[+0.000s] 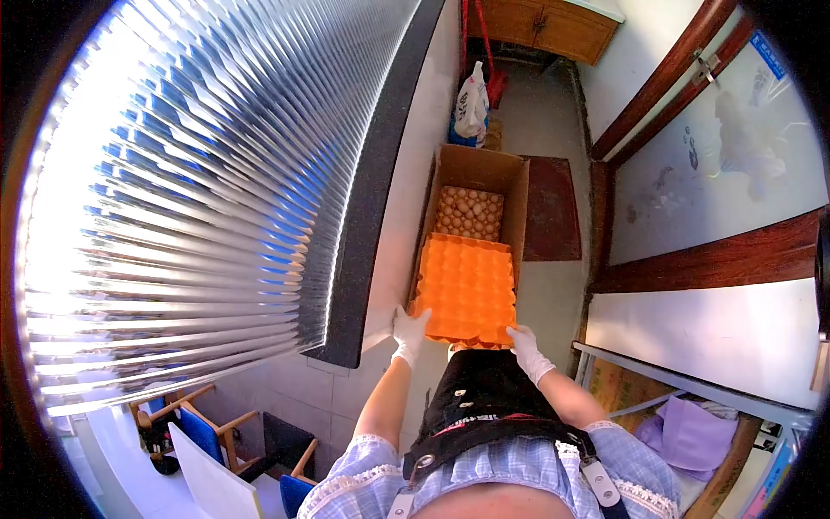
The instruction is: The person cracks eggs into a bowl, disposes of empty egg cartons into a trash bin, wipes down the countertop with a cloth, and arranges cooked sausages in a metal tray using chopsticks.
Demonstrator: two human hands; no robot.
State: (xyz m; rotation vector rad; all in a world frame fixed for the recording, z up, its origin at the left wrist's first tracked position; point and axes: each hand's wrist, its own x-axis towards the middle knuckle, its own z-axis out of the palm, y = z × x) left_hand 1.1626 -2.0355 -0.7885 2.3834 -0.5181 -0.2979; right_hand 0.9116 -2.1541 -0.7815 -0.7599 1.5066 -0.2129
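Observation:
An orange egg tray (467, 285) with rows of cups is held in front of my body, between my two white-gloved hands. My left hand (410, 332) grips its near left corner, and my right hand (526, 348) grips the near right corner. Beyond the tray stands an open cardboard box (521, 199) on the floor. Brown eggs (470, 213) lie in rows inside it, and the tray hides the near part of the box. No eggs show in the cups of the orange tray.
A ribbed glass partition (216, 199) and low wall run along my left. A white bag (472, 104) stands behind the box, beside a dark red mat (552, 208). On the right are a wood-framed door (718, 164) and a metal rack (692, 381) with purple cloth (687, 437).

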